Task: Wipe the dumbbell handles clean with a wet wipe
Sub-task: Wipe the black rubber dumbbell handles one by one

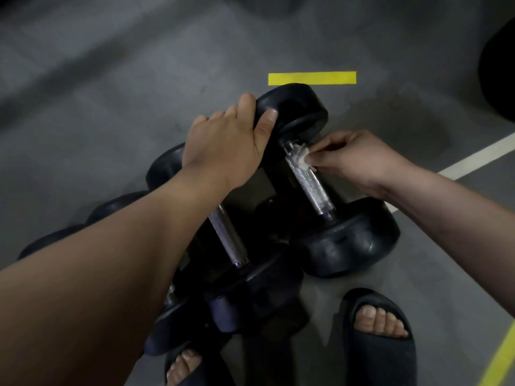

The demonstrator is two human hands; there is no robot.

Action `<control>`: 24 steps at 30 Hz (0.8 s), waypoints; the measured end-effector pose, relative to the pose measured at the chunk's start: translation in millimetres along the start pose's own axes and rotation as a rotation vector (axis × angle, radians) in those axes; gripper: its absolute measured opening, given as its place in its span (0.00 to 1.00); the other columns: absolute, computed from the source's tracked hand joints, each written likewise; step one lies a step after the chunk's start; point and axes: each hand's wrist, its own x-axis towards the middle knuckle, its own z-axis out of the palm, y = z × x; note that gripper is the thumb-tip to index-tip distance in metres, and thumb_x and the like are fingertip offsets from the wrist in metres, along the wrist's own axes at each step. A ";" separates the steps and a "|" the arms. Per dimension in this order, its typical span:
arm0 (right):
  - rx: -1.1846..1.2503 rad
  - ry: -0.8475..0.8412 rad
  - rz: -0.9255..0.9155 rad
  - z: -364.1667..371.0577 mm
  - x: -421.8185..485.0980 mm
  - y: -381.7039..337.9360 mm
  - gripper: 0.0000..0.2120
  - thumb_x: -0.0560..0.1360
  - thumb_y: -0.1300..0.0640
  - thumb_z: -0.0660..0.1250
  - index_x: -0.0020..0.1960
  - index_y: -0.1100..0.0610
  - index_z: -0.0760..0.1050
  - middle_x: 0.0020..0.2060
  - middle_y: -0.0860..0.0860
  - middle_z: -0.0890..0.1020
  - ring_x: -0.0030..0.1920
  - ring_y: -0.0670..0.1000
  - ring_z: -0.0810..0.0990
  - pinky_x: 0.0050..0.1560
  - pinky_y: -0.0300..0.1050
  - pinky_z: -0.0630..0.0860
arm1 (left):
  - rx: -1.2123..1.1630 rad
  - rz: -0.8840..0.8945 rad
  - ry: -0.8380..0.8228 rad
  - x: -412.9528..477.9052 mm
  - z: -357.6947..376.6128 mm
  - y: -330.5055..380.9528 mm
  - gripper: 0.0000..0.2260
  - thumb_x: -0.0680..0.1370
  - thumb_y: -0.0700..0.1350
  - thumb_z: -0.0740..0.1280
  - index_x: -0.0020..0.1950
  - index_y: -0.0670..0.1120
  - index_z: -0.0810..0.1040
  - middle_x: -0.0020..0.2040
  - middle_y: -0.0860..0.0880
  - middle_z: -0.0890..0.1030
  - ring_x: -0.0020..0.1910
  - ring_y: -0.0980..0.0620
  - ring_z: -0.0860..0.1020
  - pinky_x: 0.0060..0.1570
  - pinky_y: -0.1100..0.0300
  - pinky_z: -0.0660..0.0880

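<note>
Grey floor (111,107) lies under everything, dim and marked with painted lines. Nearest the camera, two feet in dark open-toed slides stand on it, the right slide (381,358) in full view and the left slide (189,377) cut off by the bottom edge. A yellow line (501,358) slants across the lower right corner.

Just beyond the toes a cluster of black dumbbells lies side by side, partly hidden under the left forearm. A second dumbbell (227,238) shows its knurled metal grip beside the arm. To its right lies the dumbbell (348,240) being cleaned, angled away from the person, its near head on the floor by the right foot. Its silver handle (309,182) is bare along most of its length.

At the far end of that handle the right hand (359,160) pinches a small white wet wipe (302,157) and holds it against the metal, right beside the far head. The left hand (225,146) clasps that far head from above, thumb lying over its top and fingers curled round its outer side. The two hands are apart, one at each side of the dumbbell.

Farther off, a white line (479,157) runs to the right edge, a short yellow strip (312,78) sits behind the dumbbell, and a dark rounded shape (498,73), too dim to identify, fills the far right
</note>
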 end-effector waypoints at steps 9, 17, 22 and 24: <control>0.319 -0.034 0.096 12.0 15.4 -0.4 0.06 0.74 0.71 0.71 0.49 0.66 0.80 0.49 0.62 0.83 0.50 0.57 0.82 0.63 0.52 0.77 | 0.029 -0.041 -0.003 -0.1 -2.7 4.9 0.22 0.85 0.60 0.45 0.62 0.46 0.67 0.53 0.44 0.81 0.46 0.37 0.79 0.41 0.51 0.60; -0.180 0.030 -0.019 -0.6 5.1 -4.9 0.06 0.70 0.62 0.78 0.45 0.63 0.84 0.32 0.51 0.83 0.31 0.44 0.78 0.35 0.34 0.74 | 0.005 -0.062 -0.024 -1.2 -5.5 8.6 0.22 0.85 0.61 0.44 0.63 0.45 0.66 0.55 0.43 0.80 0.46 0.36 0.79 0.41 0.50 0.62; -0.527 0.012 -0.016 -14.6 -11.9 -0.1 0.08 0.67 0.52 0.81 0.42 0.54 0.85 0.30 0.46 0.82 0.26 0.38 0.73 0.26 0.28 0.66 | 0.011 -0.067 -0.016 -1.6 -4.1 8.6 0.22 0.85 0.61 0.44 0.63 0.46 0.66 0.56 0.44 0.80 0.47 0.36 0.79 0.41 0.50 0.62; -0.407 0.048 -0.041 -6.2 -6.8 -3.1 0.09 0.68 0.53 0.80 0.42 0.56 0.85 0.32 0.49 0.83 0.27 0.40 0.75 0.27 0.30 0.68 | 0.002 -0.065 -0.008 -1.6 -4.0 8.9 0.22 0.85 0.61 0.44 0.62 0.46 0.66 0.55 0.43 0.80 0.46 0.36 0.79 0.40 0.50 0.62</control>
